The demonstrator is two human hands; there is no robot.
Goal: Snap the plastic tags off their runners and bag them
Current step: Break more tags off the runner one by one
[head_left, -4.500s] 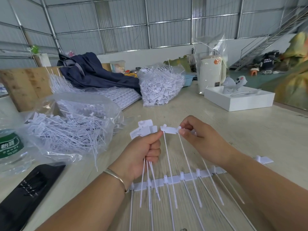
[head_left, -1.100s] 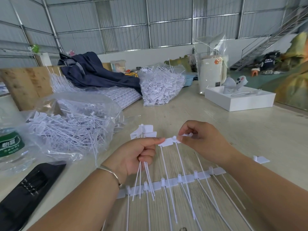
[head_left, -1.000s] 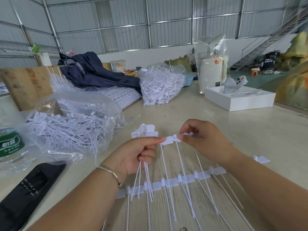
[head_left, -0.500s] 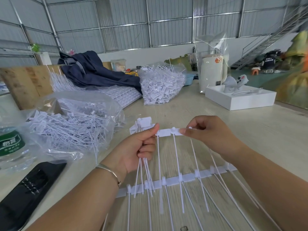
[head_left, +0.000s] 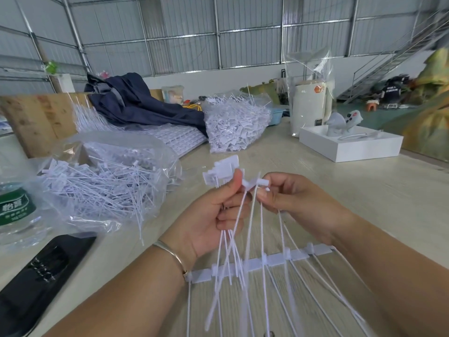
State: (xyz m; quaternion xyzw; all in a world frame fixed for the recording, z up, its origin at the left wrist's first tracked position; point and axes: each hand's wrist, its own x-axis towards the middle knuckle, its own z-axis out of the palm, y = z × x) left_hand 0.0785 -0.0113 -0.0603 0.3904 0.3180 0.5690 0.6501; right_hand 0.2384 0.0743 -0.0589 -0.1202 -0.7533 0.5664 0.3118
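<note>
Snapping the next tag (head_left: 261, 183) free is the step in hand, and both hands are on it. The left hand (head_left: 213, 215) is curled shut around a bunch (head_left: 222, 170) of freed tags, their flat heads fanning out above the thumb and their thin tails hanging below the fist; thumb and forefinger also pinch the head end of the strip. The right hand (head_left: 291, 203), just beside it at 3 o'clock, pinches the next head between thumb and fingertips.

A clean break, as I judge it, calls for pinching right at the joint between two heads and bending there, not pulling along the tail (those tails look thin enough to stretch or kink). The loose tails cross each other below the hands, so lifting the freed tag straight up into the bunch should keep it from snagging.

Lower down, at 6 o'clock from the hands, the runner (head_left: 272, 260) lies across the table (head_left: 352, 190) with several tails still joined to it; it may lift if not snapped off too.

At 9 o'clock the open bag (head_left: 102, 186) holds a heap of finished tags, within easy reach once the fist is full.
</note>
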